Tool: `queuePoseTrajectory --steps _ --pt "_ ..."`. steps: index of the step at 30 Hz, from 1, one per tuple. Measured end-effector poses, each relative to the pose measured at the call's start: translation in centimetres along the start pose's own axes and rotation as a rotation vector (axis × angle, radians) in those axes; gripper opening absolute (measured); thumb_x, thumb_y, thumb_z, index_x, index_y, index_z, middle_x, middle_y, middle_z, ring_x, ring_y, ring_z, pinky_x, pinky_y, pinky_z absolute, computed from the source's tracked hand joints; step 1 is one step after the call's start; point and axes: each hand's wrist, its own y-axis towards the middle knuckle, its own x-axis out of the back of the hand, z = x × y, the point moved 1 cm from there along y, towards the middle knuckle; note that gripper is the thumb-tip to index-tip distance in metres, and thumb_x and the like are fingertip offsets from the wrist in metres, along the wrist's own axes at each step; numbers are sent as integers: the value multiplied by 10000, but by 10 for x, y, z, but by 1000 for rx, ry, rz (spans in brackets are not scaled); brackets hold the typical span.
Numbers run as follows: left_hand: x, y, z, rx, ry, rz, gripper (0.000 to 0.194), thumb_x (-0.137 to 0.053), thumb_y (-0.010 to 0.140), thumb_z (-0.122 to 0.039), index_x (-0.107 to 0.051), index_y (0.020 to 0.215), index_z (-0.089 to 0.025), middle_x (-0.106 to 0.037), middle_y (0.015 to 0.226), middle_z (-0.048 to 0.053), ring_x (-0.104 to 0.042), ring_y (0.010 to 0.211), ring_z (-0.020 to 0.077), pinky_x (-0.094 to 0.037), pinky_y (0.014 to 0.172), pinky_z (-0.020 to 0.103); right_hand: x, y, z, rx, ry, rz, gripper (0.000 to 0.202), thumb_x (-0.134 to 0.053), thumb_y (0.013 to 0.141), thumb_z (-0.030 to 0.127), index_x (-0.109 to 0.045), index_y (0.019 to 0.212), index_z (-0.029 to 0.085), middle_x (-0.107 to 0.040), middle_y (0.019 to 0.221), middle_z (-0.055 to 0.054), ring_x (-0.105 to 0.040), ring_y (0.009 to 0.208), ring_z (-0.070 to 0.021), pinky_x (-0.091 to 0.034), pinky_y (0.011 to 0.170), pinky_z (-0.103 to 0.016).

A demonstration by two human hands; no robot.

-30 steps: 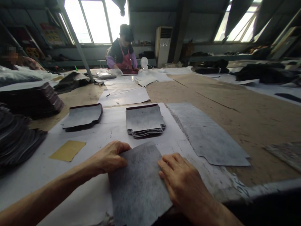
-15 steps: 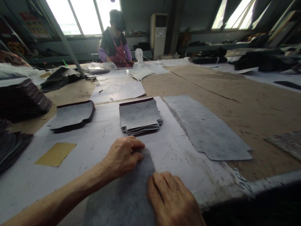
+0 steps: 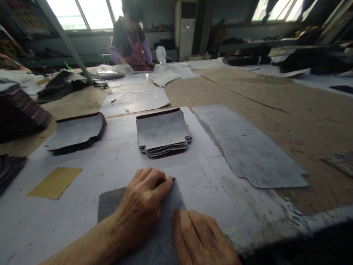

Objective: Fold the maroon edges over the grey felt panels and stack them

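A grey, felt-like sheet (image 3: 169, 232) lies on the white paper right in front of me. My left hand (image 3: 145, 202) reaches across it, thumb and fingers pinched at its far corner. Along the sheet's right edge, my right hand (image 3: 204, 239) grips with its fingers together; its thumb side lies on the grey surface. The sheet's near end runs out of view, and my left hand and forearm cover part of it. Just beyond my hands sits a stack of cut grey pieces (image 3: 164, 129) with a dark maroon folded strip along the far edge.
Another stack of grey pieces (image 3: 78, 130) lies to the left, near a yellow paper piece (image 3: 55, 182). Long grey sheets (image 3: 245, 147) are piled at the right. Dark stacks (image 3: 22, 114) stand far left. Across the table, a person (image 3: 132, 44) works beside a small white fan (image 3: 160, 55).
My left hand has shifted slightly right and pinches nearer the sheet's corner. The sheet's far left corner now shows beside my wrist. The view has tilted down slightly.
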Motion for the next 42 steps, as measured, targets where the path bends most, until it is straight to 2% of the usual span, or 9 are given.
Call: queuePoseTrajectory --steps 4,7,11,14,18,22,29,35,42 --pt "1 0 -3 -49 43 57 285 -370 824 -15 -602 970 -94 -560 819 84 -469 745 184 -445 631 358 1 0 0 -27 8 -66 276 -388 789 -13 -642 780 94 -641 752 -87 -568 722 -185 -435 642 -309" --pt "2 1 -4 -77 79 87 277 -347 857 -53 -590 985 -83 -547 811 85 -466 752 188 -432 643 358 6 2 -12 -15 163 -20 259 -405 778 0 -644 823 89 -638 774 -89 -566 721 -186 -454 620 -301" --pt "3 0 -6 -99 118 120 270 -339 870 -73 -578 995 -71 -539 817 88 -469 768 199 -415 646 366 8 15 -41 -205 501 74 257 -406 769 24 -638 844 105 -585 723 -70 -526 665 -156 -453 568 -268" --pt "4 -1 -7 -97 128 128 262 -336 867 -65 -573 981 -71 -539 820 86 -462 762 200 -403 639 366 -3 27 -54 -275 522 107 249 -411 780 33 -635 855 111 -568 722 -63 -514 690 -162 -460 592 -273" --pt "1 1 -7 -71 80 119 244 -336 863 -62 -579 879 -83 -536 798 84 -453 742 195 -396 628 366 -17 32 -53 -220 496 163 294 -394 793 47 -629 963 94 -567 751 -74 -497 713 -188 -453 587 -301" --pt "3 -2 1 -48 8 82 264 -397 830 -24 -564 1021 -94 -545 850 78 -459 762 183 -418 654 358 -19 30 -51 -117 430 235 307 -375 788 30 -625 958 85 -574 817 -86 -486 738 -202 -444 599 -324" --pt "31 -22 20 -30 29 89 341 -438 798 44 -557 1070 -125 -525 887 55 -460 806 140 -438 698 292 -17 30 -51 -10 326 250 364 -292 839 37 -621 993 55 -583 852 -107 -488 752 -211 -450 597 -331" --pt "31 -26 21 -145 34 142 327 -385 810 34 -529 1088 -61 -532 900 99 -449 810 182 -435 683 356 -15 35 -46 100 319 210 358 -280 866 18 -606 1014 22 -575 1072 -117 -462 1015 -243 -432 828 -385" --pt "27 -26 22 -128 45 143 285 -350 845 -28 -546 1048 -74 -548 858 92 -444 752 180 -392 647 364 -13 46 -53 163 471 281 354 -292 847 3 -601 1020 12 -606 957 -107 -492 881 -202 -455 818 -374"
